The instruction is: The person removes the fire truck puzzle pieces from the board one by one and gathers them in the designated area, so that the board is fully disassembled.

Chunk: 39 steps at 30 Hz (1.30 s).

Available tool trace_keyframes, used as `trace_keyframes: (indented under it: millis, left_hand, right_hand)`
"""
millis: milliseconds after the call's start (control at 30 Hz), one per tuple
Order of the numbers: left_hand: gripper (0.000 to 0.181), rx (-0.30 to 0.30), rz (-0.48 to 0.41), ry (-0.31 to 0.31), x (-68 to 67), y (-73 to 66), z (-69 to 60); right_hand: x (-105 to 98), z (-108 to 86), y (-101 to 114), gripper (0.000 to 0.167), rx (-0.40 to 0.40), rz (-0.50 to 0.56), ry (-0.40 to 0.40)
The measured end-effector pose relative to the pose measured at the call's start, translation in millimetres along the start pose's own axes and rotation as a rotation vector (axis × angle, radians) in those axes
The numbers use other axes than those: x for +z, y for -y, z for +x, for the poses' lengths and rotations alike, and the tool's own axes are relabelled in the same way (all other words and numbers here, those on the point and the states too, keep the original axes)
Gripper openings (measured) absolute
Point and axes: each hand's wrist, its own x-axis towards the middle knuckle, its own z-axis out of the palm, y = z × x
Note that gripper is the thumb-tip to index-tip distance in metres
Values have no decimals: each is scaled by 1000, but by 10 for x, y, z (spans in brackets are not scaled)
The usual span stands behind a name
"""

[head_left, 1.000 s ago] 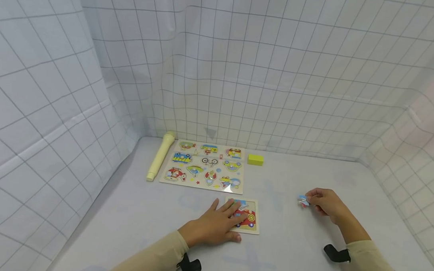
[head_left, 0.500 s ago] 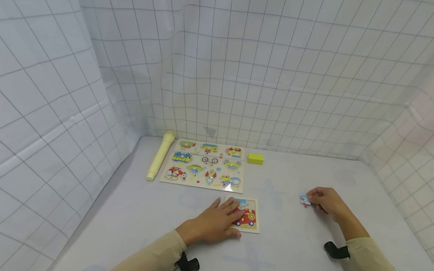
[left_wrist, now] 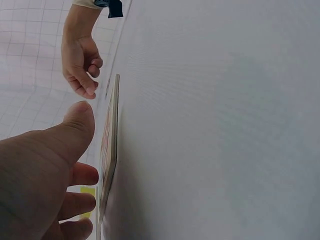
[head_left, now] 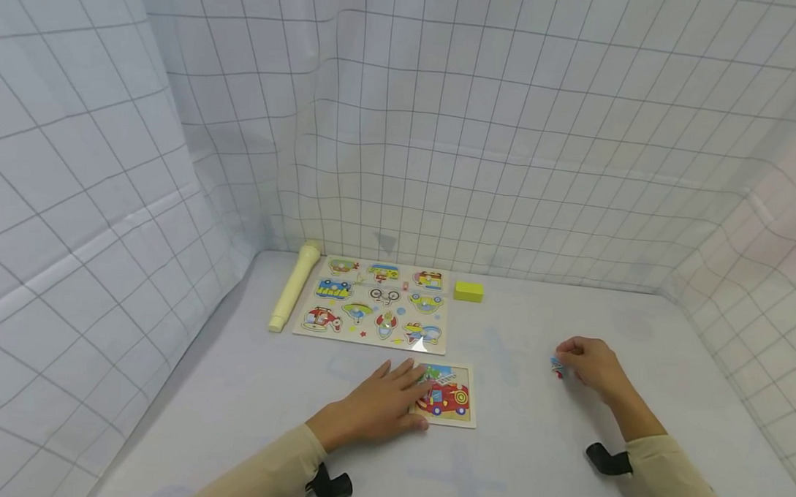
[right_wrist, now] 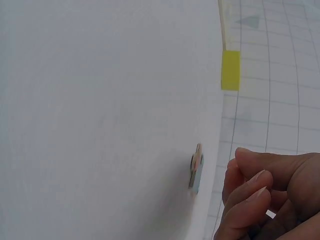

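Now the left hand [head_left: 376, 406], its grip wide, lies farther left, baring more of the puzzle [head_left: 451, 395]. The right hand [head_left: 593, 366] has a narrow, empty grip near a piece [right_wrist: 197, 172].

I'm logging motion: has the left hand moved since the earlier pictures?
Yes: in the head view, the left hand has shifted left against the fire truck puzzle, uncovering more.

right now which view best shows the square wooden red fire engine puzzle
The head view: the square wooden puzzle shows its picture, though the left hand covers part. The left wrist view shows it nearly edge-on; the right wrist view lacks it.
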Motion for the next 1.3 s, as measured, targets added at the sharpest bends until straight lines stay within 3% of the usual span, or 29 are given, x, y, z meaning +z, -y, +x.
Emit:
trace_keyframes:
  millis: [167,333,600,733,1000,1300]
  left_hand:
    - [72,8,-8,1,14,11,-13]
    - [70,40,-33,3,21,-3,4]
    - [66,101,-10,9,25,-68,66]
    - [63,130,7,12,31,-111,70]
    - [63,128,9,39,18,-145,58]
    - [63,110,24,59,0,-172,64]
  right_hand:
    - [179,-31,238,25,-19,113,71]
    - [551,-118,482,22,-9,203,186]
    - [1017,-215,747,17,-16,207,321]
    - [1083,-232,779,17,-34,173,332]
    - [1120,-244,800,16,-57,103,333]
    - [1121,-240,837,9,-94,135,348]
